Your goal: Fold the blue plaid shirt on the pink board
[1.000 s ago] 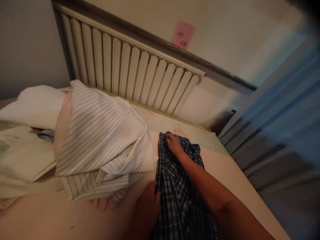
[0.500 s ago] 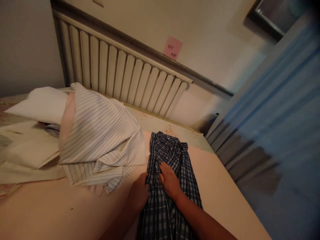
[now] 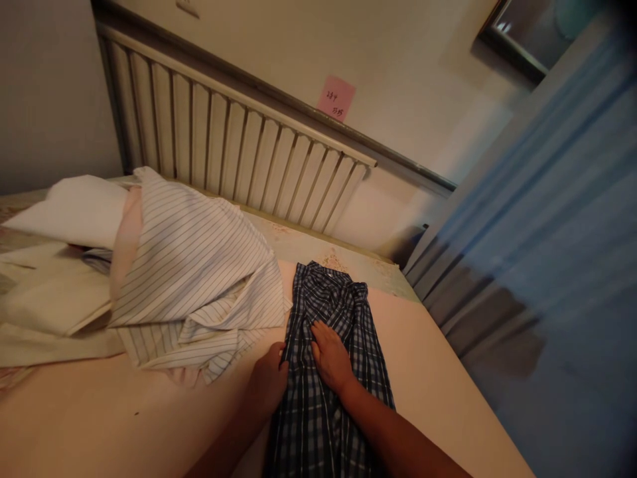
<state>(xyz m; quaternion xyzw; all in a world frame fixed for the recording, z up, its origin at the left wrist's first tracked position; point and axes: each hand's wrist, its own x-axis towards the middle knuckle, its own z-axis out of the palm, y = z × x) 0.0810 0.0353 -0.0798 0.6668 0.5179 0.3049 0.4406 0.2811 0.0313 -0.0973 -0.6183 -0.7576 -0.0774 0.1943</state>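
A dark blue plaid shirt (image 3: pixel 343 312) lies folded into a long narrow strip on the pink bedsheet (image 3: pixel 99 425). My right hand (image 3: pixel 329 357) rests flat on the middle of the shirt, fingers spread and pointing away from me. My left hand (image 3: pixel 269 386) sits at the shirt's left edge, its fingers curled onto the cloth's border. Both forearms reach in from the bottom of the view.
A crumpled white striped shirt (image 3: pixel 199 279) lies left of the plaid one, with white folded cloths (image 3: pixel 60 292) and a pillow (image 3: pixel 74 209) beyond. A slatted headboard (image 3: pixel 233 153) lines the wall, with a pink note (image 3: pixel 336 98) above. A blue curtain (image 3: pixel 557 265) hangs at right.
My right hand slid back from the shirt's far collar end to its middle. My left hand stayed at the left edge. The view tilted up and shifted slightly.
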